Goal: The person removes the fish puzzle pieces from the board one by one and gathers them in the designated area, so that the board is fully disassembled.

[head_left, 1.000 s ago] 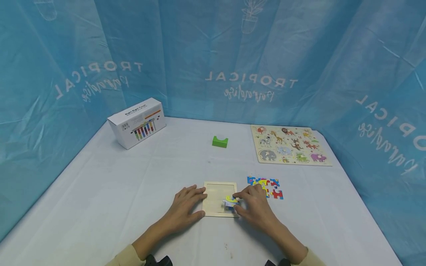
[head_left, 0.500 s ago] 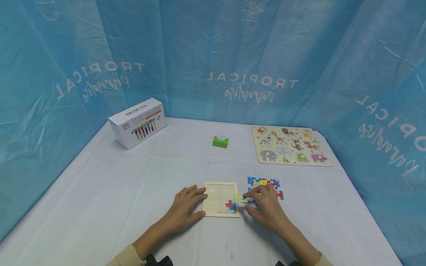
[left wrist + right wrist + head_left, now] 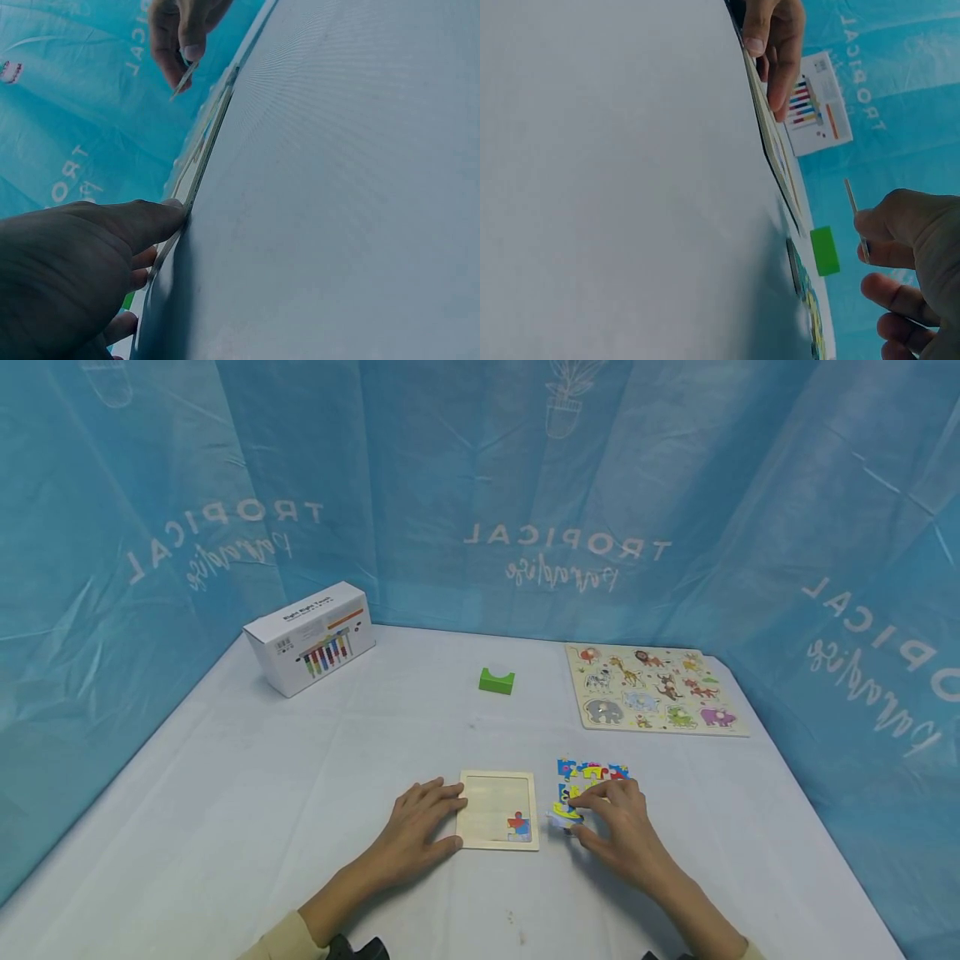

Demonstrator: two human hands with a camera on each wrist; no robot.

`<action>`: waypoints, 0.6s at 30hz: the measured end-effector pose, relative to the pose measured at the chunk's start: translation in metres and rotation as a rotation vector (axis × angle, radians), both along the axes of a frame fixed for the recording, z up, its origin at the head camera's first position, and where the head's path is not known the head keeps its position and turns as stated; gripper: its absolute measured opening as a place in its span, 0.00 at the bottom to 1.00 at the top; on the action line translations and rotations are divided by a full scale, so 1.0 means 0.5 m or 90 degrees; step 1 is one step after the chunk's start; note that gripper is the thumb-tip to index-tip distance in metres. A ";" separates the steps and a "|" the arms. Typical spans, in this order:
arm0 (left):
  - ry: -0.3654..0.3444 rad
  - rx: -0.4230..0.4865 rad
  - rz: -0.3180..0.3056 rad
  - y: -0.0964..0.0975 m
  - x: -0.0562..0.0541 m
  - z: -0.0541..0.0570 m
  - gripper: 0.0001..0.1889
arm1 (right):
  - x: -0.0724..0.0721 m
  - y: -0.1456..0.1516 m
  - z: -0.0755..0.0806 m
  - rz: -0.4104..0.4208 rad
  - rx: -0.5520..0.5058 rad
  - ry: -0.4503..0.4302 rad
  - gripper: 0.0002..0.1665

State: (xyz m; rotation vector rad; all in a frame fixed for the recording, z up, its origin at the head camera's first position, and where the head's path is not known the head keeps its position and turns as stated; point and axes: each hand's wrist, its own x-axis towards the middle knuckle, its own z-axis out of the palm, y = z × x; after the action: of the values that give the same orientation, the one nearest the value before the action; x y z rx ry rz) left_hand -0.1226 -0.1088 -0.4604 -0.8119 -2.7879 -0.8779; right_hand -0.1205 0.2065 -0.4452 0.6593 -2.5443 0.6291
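A square wooden puzzle tray (image 3: 495, 846) lies on the white table, one red-and-blue jigsaw piece (image 3: 518, 828) in its lower right corner. My left hand (image 3: 417, 832) rests at its left rim, fingers relaxed; the thumb touches the rim in the left wrist view. Just right of the tray, my right hand (image 3: 619, 828) pinches another jigsaw piece (image 3: 562, 815), yellow and pale blue, between thumb and fingertips. In the right wrist view this piece (image 3: 851, 198) appears edge-on, raised above the table. Several loose pieces (image 3: 572, 768) lie together behind the right hand, which partly hides them.
A green block (image 3: 496, 682) with a curved notch sits beyond the tray. At the back right lies a wooden animal peg puzzle (image 3: 630, 697). A white box (image 3: 311, 639) stands at the back left. Blue curtains (image 3: 450, 485) enclose the table's far side and flanks.
Holding the jigsaw piece, my right hand has moved right, from over the tray to beside it. The piece in the tray's corner has come into sight. My left hand has stayed put.
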 end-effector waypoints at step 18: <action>-0.007 0.005 -0.002 -0.001 0.001 0.002 0.25 | 0.011 0.058 -0.007 -0.080 0.040 -0.078 0.19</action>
State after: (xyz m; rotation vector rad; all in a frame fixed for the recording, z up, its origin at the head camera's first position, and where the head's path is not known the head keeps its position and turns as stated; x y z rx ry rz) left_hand -0.1224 -0.1093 -0.4595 -0.8130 -2.7915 -0.8957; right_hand -0.1150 0.2354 -0.4489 0.4906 -2.7044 0.5636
